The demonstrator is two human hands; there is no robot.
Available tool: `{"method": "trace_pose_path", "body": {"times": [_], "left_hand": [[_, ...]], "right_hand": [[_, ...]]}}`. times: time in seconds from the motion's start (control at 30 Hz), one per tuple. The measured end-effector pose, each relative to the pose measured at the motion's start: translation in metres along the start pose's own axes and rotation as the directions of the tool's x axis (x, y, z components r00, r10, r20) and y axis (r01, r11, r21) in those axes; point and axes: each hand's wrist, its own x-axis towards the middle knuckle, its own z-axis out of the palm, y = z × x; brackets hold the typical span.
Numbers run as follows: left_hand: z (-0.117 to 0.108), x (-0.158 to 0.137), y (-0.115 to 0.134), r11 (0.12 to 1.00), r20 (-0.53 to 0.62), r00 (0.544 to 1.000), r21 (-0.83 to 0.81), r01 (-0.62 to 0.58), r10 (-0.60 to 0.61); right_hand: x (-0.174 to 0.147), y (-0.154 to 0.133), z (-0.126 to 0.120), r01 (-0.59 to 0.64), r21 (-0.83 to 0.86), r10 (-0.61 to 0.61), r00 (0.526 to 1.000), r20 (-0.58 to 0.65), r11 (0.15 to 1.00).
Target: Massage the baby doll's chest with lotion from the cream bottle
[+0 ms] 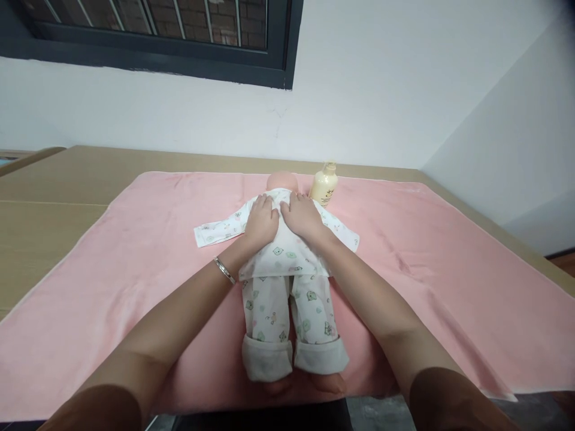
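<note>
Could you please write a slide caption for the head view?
Left hand and right hand rest on the printed shirt of a doll lying on a pink blanket, a bottle nearby.

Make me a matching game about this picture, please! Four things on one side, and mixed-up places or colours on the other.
Things:
1. bottle
2. bracelet
3. blanket
4. left hand and right hand

Matches:
A. pink, spread under the doll
B. resting on the doll's shirt
C. pale yellow, near the doll's head
D. silver, around the left wrist

Right pairs: 1-C, 2-D, 3-A, 4-B.
</note>
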Motion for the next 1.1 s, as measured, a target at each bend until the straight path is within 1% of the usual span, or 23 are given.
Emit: {"method": "trace_pose_path", "body": {"times": [0.1,0.17,0.27,0.37,0.43,0.5,0.57,0.63,0.7,0.77,0.93,1.0,1.1], "left_hand": [[-0.005,0.014,-0.007,0.999,0.027,1.0,-0.05,0.014,-0.013],[-0.008,0.018,-0.008,0.998,0.027,0.999,-0.056,0.019,-0.018],[-0.009,0.012,0.003,0.999,0.025,0.999,0.046,0.023,-0.024],[-0.01,-0.001,0.021,0.984,0.053,0.999,0.178,-0.001,-0.009],[-0.013,-0.007,0.03,0.976,0.085,0.996,0.218,-0.022,0.003],[-0.018,-0.007,0.032,0.974,0.126,0.992,0.224,-0.029,0.0],[-0.023,-0.002,0.027,0.976,0.165,0.986,0.213,-0.032,-0.004],[-0.025,0.004,0.019,0.977,0.18,0.984,0.211,-0.036,-0.003],[-0.024,0.007,0.013,0.971,0.169,0.985,0.231,-0.057,0.018],[-0.021,0.005,0.012,0.962,0.142,0.989,0.265,-0.072,0.035],[-0.018,-0.01,0.033,0.936,0.061,0.998,0.351,-0.027,0.006],[-0.021,-0.014,0.04,0.933,0.074,0.997,0.358,-0.035,0.009],[-0.026,-0.012,0.041,0.95,0.094,0.995,0.313,-0.007,-0.024]], "right_hand": [[-0.019,-0.018,-0.008,0.021,-0.118,-0.02,1.0,0.005,0.993],[-0.027,-0.024,-0.016,0.043,-0.135,-0.037,0.998,0.048,0.99],[-0.022,-0.017,-0.026,0.047,-0.045,-0.041,0.991,0.127,0.998],[-0.006,0.001,-0.024,0.034,0.03,-0.038,0.988,0.148,0.999],[0.0,0.008,-0.021,0.023,0.019,-0.026,0.988,0.151,1.0],[-0.003,0.006,-0.02,0.014,-0.017,-0.011,0.987,0.158,1.0],[-0.013,-0.003,-0.024,0.003,-0.07,0.009,0.986,0.165,0.998],[-0.025,-0.013,-0.03,0.0,-0.118,0.02,0.985,0.173,0.993],[-0.032,-0.018,-0.035,0.009,-0.13,0.015,0.984,0.18,0.992],[-0.03,-0.016,-0.035,0.024,-0.105,-0.005,0.984,0.176,0.994],[-0.003,0.007,-0.023,0.021,-0.016,-0.018,0.99,0.139,1.0],[0.002,0.011,-0.019,0.016,-0.007,-0.015,0.991,0.135,1.0],[-0.003,0.005,-0.021,-0.008,-0.059,0.014,0.995,0.094,0.998]]}}
